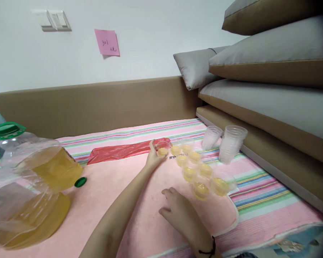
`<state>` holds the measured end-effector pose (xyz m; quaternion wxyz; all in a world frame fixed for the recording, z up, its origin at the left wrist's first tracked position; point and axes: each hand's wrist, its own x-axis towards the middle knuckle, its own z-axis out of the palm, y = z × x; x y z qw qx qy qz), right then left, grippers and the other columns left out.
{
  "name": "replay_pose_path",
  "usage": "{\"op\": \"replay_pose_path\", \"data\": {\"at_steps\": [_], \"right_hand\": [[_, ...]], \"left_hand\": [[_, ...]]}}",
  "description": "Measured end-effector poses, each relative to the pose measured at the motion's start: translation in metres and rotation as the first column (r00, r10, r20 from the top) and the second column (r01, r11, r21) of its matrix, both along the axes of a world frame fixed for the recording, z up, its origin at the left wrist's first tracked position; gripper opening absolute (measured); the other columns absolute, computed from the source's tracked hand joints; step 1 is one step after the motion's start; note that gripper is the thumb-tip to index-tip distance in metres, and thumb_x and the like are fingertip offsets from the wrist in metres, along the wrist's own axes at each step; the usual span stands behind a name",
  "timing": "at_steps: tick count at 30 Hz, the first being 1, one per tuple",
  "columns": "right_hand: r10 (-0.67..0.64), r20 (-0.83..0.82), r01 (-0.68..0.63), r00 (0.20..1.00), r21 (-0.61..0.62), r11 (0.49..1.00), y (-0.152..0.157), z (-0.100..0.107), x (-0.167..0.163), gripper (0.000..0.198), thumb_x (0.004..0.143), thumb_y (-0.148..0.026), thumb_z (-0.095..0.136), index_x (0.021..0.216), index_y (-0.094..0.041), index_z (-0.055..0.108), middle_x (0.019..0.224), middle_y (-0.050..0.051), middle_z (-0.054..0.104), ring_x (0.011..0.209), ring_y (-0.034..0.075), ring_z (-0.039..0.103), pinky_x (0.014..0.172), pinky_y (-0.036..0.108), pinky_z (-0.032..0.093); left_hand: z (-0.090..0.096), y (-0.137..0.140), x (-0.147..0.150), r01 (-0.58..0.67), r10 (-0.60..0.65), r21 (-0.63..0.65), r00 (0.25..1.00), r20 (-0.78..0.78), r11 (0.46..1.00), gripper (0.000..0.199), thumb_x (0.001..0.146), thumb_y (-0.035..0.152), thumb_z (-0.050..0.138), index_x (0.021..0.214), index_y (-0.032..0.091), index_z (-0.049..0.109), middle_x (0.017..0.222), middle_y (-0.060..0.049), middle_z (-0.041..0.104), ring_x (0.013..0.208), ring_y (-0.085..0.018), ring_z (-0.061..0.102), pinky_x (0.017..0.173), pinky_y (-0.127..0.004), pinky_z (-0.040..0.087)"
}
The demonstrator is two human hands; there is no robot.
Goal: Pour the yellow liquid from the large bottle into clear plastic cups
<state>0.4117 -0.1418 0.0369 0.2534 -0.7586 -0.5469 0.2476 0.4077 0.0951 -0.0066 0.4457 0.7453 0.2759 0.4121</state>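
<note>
My left hand (154,156) reaches forward and grips a clear plastic cup (162,152) with a little yellow liquid in it, at the far left end of a group of similar cups. Nearer to me, my right hand (174,208) hovers above the pink cloth (118,190), fingers apart and holding nothing. Several more clear cups (201,190), each with some yellow liquid in the bottom, stand in two rough rows to the right of both hands. A red plastic bag (123,150) lies flat behind my left hand.
Two large clear jugs of yellow liquid, a front jug (34,222) and a rear jug (56,168), are at left, near a green cap (80,182). Stacks of clear cups (231,145) stand at the back right. Grey-and-brown cushions (271,53) pile up on the right.
</note>
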Motion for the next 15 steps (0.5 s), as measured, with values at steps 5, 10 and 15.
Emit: {"op": "replay_pose_path", "data": {"at_steps": [5,10,15], "right_hand": [[-0.003,0.002,0.003,1.000,-0.002,1.000,0.001,-0.001,0.001,0.047,0.072,-0.010,0.055,0.117,-0.013,0.065,0.112,0.013,0.067,0.099,0.028,0.068,0.081,0.034,0.049],[-0.009,-0.034,0.009,0.999,-0.002,1.000,0.000,0.000,0.001,0.045,0.072,-0.009,0.058,0.116,-0.015,0.065,0.114,0.012,0.067,0.102,0.025,0.067,0.084,0.030,0.049],[-0.009,0.008,0.009,1.000,0.003,1.000,0.000,0.001,0.002,0.036,0.073,-0.013,0.059,0.108,-0.018,0.066,0.110,0.009,0.068,0.101,0.023,0.066,0.082,0.028,0.047]], "left_hand": [[0.005,-0.003,-0.006,-0.021,0.021,0.026,1.000,-0.003,0.999,0.096,0.061,0.024,0.081,0.138,0.025,0.022,0.125,-0.012,0.056,0.122,-0.028,0.054,0.102,-0.047,0.042],[0.018,-0.021,-0.024,-0.087,0.081,0.112,0.995,0.056,0.990,0.080,0.069,0.025,0.074,0.134,0.026,0.028,0.134,-0.012,0.046,0.130,-0.028,0.045,0.110,-0.049,0.035],[0.063,-0.097,-0.056,-0.109,0.088,0.236,0.991,0.096,0.966,0.050,0.079,0.022,0.064,0.124,0.028,0.043,0.116,-0.006,0.054,0.108,-0.022,0.055,0.097,-0.044,0.045]]}}
